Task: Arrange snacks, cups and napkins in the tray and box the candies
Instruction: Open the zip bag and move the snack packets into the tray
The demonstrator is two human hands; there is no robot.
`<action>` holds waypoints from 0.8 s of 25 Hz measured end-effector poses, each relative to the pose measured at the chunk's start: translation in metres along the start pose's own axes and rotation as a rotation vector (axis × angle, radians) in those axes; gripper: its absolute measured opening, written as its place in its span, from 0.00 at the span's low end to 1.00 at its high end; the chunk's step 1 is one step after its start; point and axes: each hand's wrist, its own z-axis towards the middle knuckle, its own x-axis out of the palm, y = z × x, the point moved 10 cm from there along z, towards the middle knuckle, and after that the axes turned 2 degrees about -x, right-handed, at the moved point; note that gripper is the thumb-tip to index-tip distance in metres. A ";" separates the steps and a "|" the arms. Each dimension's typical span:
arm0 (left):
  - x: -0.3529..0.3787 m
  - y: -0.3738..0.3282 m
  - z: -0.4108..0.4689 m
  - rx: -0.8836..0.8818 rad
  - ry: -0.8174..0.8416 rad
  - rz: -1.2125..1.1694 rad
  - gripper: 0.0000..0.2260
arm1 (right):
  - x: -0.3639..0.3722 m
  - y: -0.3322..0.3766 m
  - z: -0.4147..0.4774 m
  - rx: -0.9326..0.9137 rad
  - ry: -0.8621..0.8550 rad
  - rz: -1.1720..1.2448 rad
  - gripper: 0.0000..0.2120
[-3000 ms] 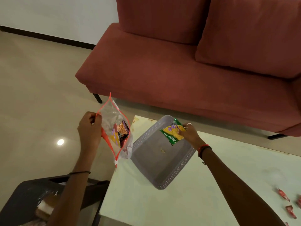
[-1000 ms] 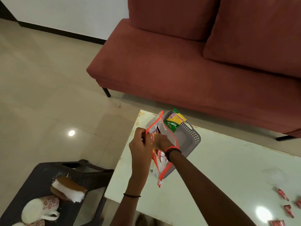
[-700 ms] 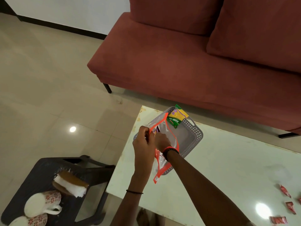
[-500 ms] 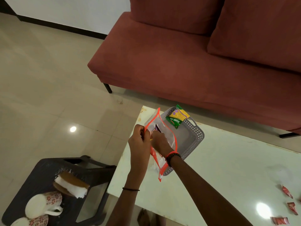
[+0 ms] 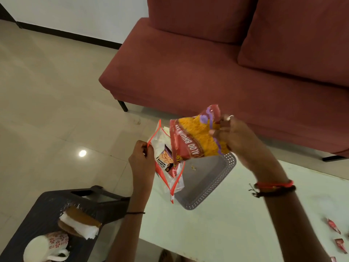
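A living room in a home is shown. A red sofa (image 5: 217,59) with cushions is seen behind a low table (image 5: 226,224) on a shiny tiled floor (image 5: 47,101).

In my right hand (image 5: 233,138) the red and yellow snack packet (image 5: 194,138) is glossy printed plastic film, crinkled where I pinch it. My left hand (image 5: 140,157) holds a clear zip pouch with an orange edge (image 5: 166,161), thin shiny plastic, creased and see-through. The grey tray with perforated walls (image 5: 211,183) looks like matt moulded plastic, smooth on its floor. The pale table top (image 5: 217,227) is smooth and faintly reflective. To the left, the beige floor tiles (image 5: 47,110) are polished and mirror a lamp. The far red sofa (image 5: 207,69) is matt woven cloth. The near white cup with red flowers (image 5: 47,246) looks glazed ceramic; the white napkins (image 5: 79,225) are soft paper.
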 end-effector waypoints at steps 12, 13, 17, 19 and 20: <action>-0.005 0.003 0.039 0.038 -0.098 0.028 0.07 | -0.084 -0.174 0.109 0.220 -0.151 -0.330 0.09; -0.005 0.002 0.040 0.043 -0.102 0.033 0.07 | -0.082 -0.192 0.116 0.230 -0.149 -0.414 0.07; -0.005 0.000 0.045 0.051 -0.115 0.045 0.08 | -0.065 -0.257 0.142 0.254 -0.062 -0.667 0.13; -0.004 0.001 0.049 0.055 -0.111 0.046 0.09 | -0.063 -0.279 0.153 0.275 -0.016 -0.744 0.15; -0.003 0.002 0.050 0.055 -0.106 0.040 0.10 | -0.064 -0.285 0.158 0.279 -0.007 -0.770 0.15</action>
